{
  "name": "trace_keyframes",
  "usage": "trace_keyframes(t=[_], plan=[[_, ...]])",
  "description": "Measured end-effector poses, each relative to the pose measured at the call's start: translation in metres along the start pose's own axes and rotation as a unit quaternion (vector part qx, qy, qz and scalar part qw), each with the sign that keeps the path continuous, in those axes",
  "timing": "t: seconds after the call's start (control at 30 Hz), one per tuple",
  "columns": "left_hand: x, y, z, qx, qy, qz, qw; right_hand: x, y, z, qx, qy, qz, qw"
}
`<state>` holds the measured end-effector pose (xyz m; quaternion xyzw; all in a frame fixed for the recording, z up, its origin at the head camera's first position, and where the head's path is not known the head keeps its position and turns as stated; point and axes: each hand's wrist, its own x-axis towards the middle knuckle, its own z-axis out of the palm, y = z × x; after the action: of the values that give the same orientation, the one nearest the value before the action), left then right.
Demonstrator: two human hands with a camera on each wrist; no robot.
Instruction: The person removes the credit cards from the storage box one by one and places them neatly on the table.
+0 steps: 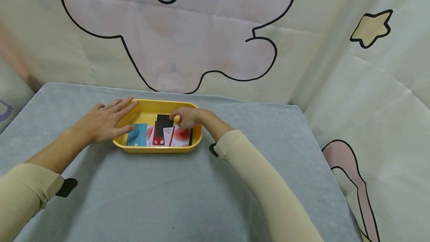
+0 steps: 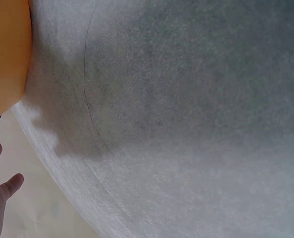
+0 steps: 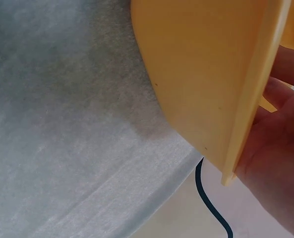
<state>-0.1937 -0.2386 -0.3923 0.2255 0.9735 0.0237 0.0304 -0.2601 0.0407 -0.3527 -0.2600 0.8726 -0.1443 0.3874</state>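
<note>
A yellow plastic tray (image 1: 158, 150) sits on the cloth-covered table, several cards fanned inside it. My left hand (image 1: 105, 122) lies with fingers spread over the tray's left rim, the thumb reaching to a blue card (image 1: 137, 136). Inside the right end, my right hand (image 1: 189, 117) bends its fingers down; one fingertip touches or hovers over a black card (image 1: 162, 122), another over a white card with a red circle (image 1: 181, 137). A red card (image 1: 158, 139) lies partly beneath the black one. In the right wrist view the tray wall hides my right fingertips.
Grey cloth (image 1: 161, 193) covers the table around the tray. Behind it hangs a pale curtain (image 1: 231, 55) with cartoon outlines, and another printed curtain (image 1: 376, 96) hangs along the right side.
</note>
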Motion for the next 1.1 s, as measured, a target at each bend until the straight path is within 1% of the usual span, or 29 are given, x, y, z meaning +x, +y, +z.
trace_keyframes(t=[0.1,0.2,0.33,0.47,0.7,0.87,1.1], plan=[[0.0,0.0,0.002,-0.002,0.002,-0.001,1.0,0.001,-0.001,0.001,-0.009,-0.001,0.004,0.9999],[0.0,0.001,0.001,-0.001,0.002,-0.002,1.0,0.0,-0.002,0.0,-0.014,0.004,0.007,0.9999],[0.0,0.002,0.0,0.0,-0.001,-0.002,1.0,-0.003,-0.002,0.0,-0.024,0.015,-0.001,0.9996],[0.0,0.002,-0.001,-0.001,-0.004,-0.005,1.0,-0.006,-0.004,-0.001,-0.031,0.024,-0.018,0.9991],[0.0,0.002,-0.001,-0.001,-0.006,-0.008,1.0,-0.012,-0.009,-0.003,-0.026,0.03,-0.04,0.9984],[-0.001,0.003,-0.001,0.0,-0.008,-0.007,0.9999,-0.016,-0.01,-0.005,-0.021,0.026,-0.049,0.9982],[-0.001,0.002,0.0,-0.001,-0.004,-0.004,1.0,-0.027,-0.009,-0.013,-0.038,0.042,-0.09,0.9944]])
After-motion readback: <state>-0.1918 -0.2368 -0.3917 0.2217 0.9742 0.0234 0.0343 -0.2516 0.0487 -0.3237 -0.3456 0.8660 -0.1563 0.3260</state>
